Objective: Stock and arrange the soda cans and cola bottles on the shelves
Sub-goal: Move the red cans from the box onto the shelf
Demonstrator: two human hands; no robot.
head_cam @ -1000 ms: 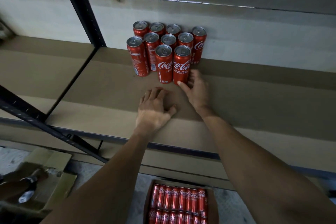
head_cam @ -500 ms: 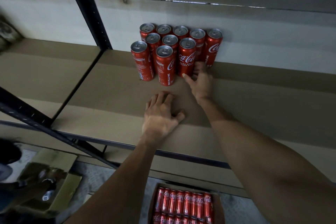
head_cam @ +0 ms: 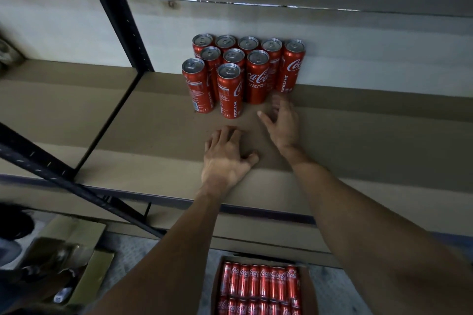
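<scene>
Several tall red cola cans (head_cam: 257, 77) stand upright in a tight cluster at the back of the brown shelf board (head_cam: 358, 140), against the pale wall. My left hand (head_cam: 227, 158) rests flat on the shelf in front of the cans, fingers relaxed and holding nothing. My right hand (head_cam: 282, 123) hovers just in front of the right side of the cluster, fingers loosely spread and apart from the cans. Below the shelf, an open cardboard box (head_cam: 309, 286) holds several more red cans (head_cam: 258, 286) lying in rows.
A black metal upright (head_cam: 120, 18) and a diagonal brace (head_cam: 64, 179) stand left of the cans. A neighbouring shelf bay (head_cam: 64, 105) lies beyond the upright. An open cardboard box (head_cam: 76, 263) with dim contents sits on the floor at lower left.
My right hand pushed the front right can back beside the cluster, then drew away from the cans. The left hand stayed flat on the shelf. The camera shifted slightly left.
</scene>
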